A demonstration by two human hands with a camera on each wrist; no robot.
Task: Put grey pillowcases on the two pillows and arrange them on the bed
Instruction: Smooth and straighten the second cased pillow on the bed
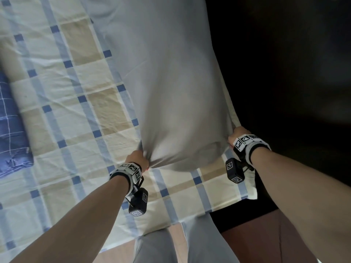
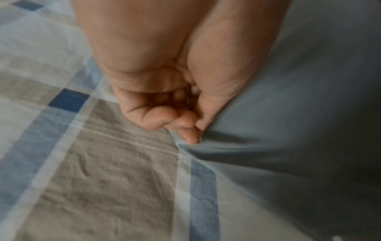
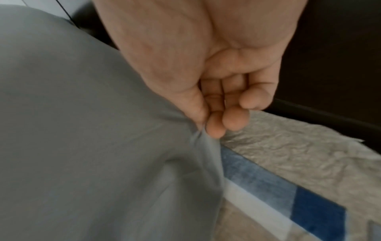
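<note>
A pillow in a grey pillowcase [image 1: 171, 82] stretches away from me along the right side of the checked bed [image 1: 76, 111]. My left hand [image 1: 137, 158] pinches the near left corner of the pillowcase [image 2: 278, 130], thumb against curled fingers [image 2: 188, 135]. My right hand [image 1: 237, 135] pinches the near right corner of the pillowcase [image 3: 82, 130] between thumb and fingertips [image 3: 214, 128]. The fabric puckers at both grips. A second pillow is not in view.
A folded blue checked quilt [image 1: 11, 130] lies at the bed's left edge. The bed's near edge [image 1: 171, 221] is against my legs. Dark furniture [image 1: 284, 63] stands along the bed's right side.
</note>
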